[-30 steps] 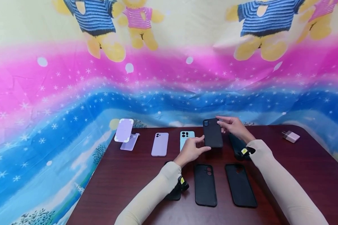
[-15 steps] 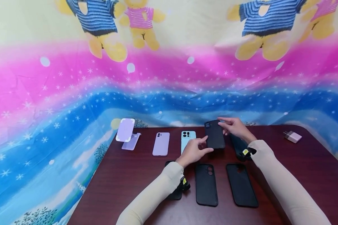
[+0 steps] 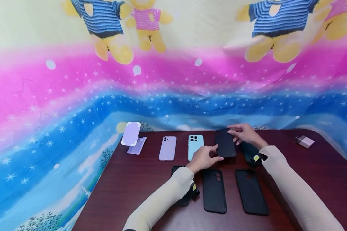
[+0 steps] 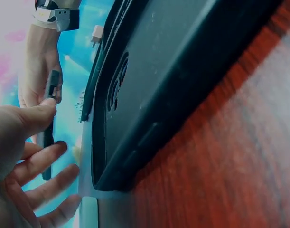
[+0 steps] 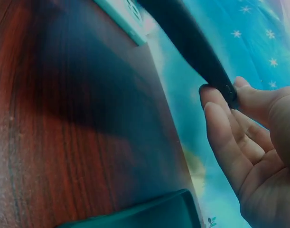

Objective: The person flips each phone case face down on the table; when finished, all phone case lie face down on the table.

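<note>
Both hands hold one black phone case point(image 3: 225, 143) over the far part of the table point(image 3: 133, 186), just right of the light blue phone point(image 3: 195, 147). The case's long axis runs away from the person, its far end by the cloth backdrop point(image 3: 75, 96), and it lies nearly flat, close above the tabletop. The left hand point(image 3: 204, 158) pinches the near left corner between thumb and fingertips, its other fingers loosely spread. The right hand point(image 3: 245, 134) pinches the far end, thumb and curled fingers closed on the edge. Nearer than the blue phone lie two more black cases point(image 3: 214, 191) side by side, lengthwise the same way. A lilac phone point(image 3: 167, 148) lies left of the blue one.
</note>
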The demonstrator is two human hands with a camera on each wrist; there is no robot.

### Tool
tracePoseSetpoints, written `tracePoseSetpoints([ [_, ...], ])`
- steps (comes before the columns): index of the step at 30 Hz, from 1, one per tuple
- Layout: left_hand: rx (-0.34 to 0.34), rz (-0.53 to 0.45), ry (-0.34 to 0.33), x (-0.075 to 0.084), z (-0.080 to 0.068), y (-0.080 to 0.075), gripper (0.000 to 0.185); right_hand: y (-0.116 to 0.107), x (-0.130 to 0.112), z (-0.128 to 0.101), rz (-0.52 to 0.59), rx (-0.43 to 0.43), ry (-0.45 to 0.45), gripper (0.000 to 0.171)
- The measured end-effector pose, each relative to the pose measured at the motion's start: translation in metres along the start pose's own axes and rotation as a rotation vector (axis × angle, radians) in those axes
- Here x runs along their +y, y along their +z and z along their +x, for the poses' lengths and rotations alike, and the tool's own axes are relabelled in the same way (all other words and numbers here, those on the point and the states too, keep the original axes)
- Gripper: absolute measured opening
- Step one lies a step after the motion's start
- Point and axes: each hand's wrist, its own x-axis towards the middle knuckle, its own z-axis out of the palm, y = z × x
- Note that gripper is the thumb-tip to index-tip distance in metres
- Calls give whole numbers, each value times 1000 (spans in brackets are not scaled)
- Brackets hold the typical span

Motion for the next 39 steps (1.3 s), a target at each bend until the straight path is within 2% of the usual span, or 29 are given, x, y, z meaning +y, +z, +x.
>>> tracePoseSetpoints([
  [4, -13, 53, -5, 2, 3, 1, 65, 2, 2, 3, -39, -10, 13, 48],
  [11, -60, 177, -19, 4, 8, 5, 60, 8, 12, 4, -307, 24, -56, 42],
  [20, -73, 380, 9, 7, 13, 17, 50, 21, 31, -1, -387, 25, -27, 38],
  [26, -78, 360, 5, 8, 15, 15, 49, 22, 33, 3, -440, 45, -42, 30],
  [32, -89, 343, -14, 9, 15, 12, 49, 19, 30, 6, -457, 34, -65, 28],
  [35, -93, 337, -12, 8, 16, 12, 50, 18, 30, 6, -473, 27, -77, 30],
  [39, -69, 317, 20, 5, 16, 12, 54, 14, 30, 1, -469, 7, -94, 41],
])
